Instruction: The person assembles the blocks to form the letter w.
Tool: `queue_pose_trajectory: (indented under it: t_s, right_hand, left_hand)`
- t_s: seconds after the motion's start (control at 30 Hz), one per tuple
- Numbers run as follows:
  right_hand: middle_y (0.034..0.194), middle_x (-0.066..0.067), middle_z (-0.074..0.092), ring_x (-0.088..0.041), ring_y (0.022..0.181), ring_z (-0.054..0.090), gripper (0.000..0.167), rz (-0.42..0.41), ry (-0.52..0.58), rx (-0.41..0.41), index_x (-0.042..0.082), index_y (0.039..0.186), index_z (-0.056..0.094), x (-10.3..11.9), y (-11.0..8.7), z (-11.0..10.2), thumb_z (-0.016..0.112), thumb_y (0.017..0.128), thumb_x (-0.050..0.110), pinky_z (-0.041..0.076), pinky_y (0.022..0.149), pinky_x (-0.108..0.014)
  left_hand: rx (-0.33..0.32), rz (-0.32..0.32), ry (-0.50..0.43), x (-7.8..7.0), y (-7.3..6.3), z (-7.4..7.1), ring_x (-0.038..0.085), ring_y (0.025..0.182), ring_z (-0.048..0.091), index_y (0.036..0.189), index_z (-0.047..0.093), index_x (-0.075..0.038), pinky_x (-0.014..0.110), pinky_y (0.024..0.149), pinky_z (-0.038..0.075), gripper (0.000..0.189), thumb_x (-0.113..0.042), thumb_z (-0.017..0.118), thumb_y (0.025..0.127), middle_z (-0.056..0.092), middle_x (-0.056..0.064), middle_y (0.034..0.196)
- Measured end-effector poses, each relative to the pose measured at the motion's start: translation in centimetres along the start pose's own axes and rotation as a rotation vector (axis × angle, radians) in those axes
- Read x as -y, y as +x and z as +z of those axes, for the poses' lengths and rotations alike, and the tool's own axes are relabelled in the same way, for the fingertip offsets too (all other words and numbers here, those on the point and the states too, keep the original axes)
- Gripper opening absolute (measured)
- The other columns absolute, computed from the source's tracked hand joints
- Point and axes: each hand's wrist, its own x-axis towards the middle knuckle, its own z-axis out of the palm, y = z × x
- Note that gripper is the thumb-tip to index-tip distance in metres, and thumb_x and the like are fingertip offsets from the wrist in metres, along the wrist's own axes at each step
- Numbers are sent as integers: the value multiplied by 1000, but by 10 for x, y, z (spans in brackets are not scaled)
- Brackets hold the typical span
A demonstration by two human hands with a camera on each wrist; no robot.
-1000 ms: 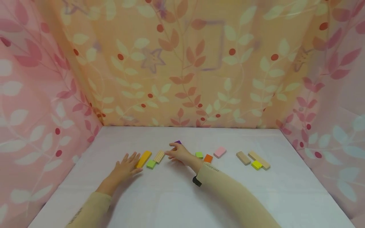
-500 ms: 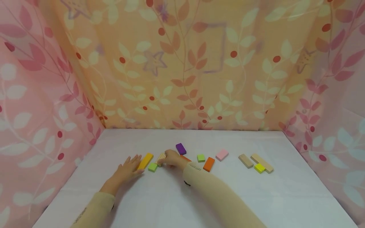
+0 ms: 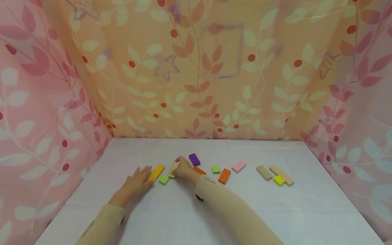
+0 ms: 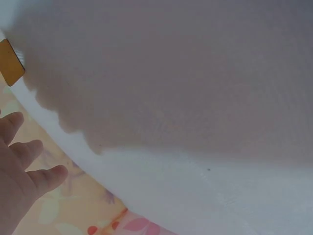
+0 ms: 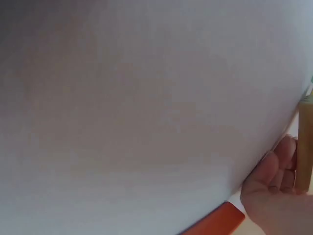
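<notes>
My right hand (image 3: 184, 167) grips a ridged, light wooden block (image 3: 173, 169) by its ends, tilted up at the middle left of the table. In the right wrist view the fingers (image 5: 266, 169) curl beside that wooden block (image 5: 305, 147) at the right edge. My left hand (image 3: 137, 182) lies with fingers spread, right beside a long yellow-orange block (image 3: 157, 172). The left wrist view shows three of its fingers stretched out, apart from the yellow-orange block (image 4: 11, 63). Between the hands a small light green block (image 3: 164, 180) lies on the white table (image 3: 171, 217).
Right of my right hand lie a purple block (image 3: 194, 159), an orange block (image 3: 199, 169) partly hidden by the hand, a green block (image 3: 216, 169), another orange block (image 3: 224, 176) and a pink block (image 3: 239, 166). Farther right are two wooden blocks (image 3: 264, 173) and a yellow block (image 3: 279, 180).
My right hand has come left and down from over the middle blocks, taken hold of the ridged wooden block and tilted it up. The left hand has stayed nearly still.
</notes>
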Motion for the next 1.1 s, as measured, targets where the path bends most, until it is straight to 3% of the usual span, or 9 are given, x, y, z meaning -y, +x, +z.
queue_pose_trajectory:
  t_s: [0.13,0.3,0.47,0.67,0.83,1.1]
  right_hand:
    - [90,-8,60,-13,70,53,41,52,176,44,3,123,61,-1,-1,-10,73,83,0,47,58,-22]
    - [92,-5,60,-11,68,51,40,77,110,155,4,126,63,-6,-3,-26,71,87,3,43,56,-20]
    - [94,-3,60,-12,77,52,32,52,18,202,2,117,66,-10,-3,-35,73,86,5,44,62,-22]
    - [109,-6,63,-14,91,52,30,17,-100,197,5,114,69,-13,0,-38,75,85,11,47,80,-28]
    - [130,-12,59,-21,112,54,34,27,-109,204,11,118,71,-12,3,-37,77,84,14,43,100,-40]
    - [136,-12,56,-27,127,46,36,65,-97,211,12,119,70,-10,2,-37,77,84,15,35,108,-47]
  left_hand:
    - [7,-9,1,0,3,2,52,140,11,151,28,0,77,102,10,69,-39,52,100,26,26,154]
    - [-9,1,14,0,5,3,52,139,16,150,29,1,76,102,14,67,-36,53,100,30,27,151]
    - [-16,-9,12,-5,6,1,53,138,19,148,32,3,76,101,16,66,-35,54,99,35,29,148]
    - [-20,-16,35,-4,10,2,52,137,22,147,36,3,75,101,19,63,-35,54,99,38,29,146]
    - [-45,-9,58,-5,9,0,51,132,32,143,41,3,73,100,25,59,-32,57,98,42,31,141]
    - [-70,-30,97,-7,13,0,49,115,50,138,49,4,62,95,41,56,-28,64,95,53,32,126]
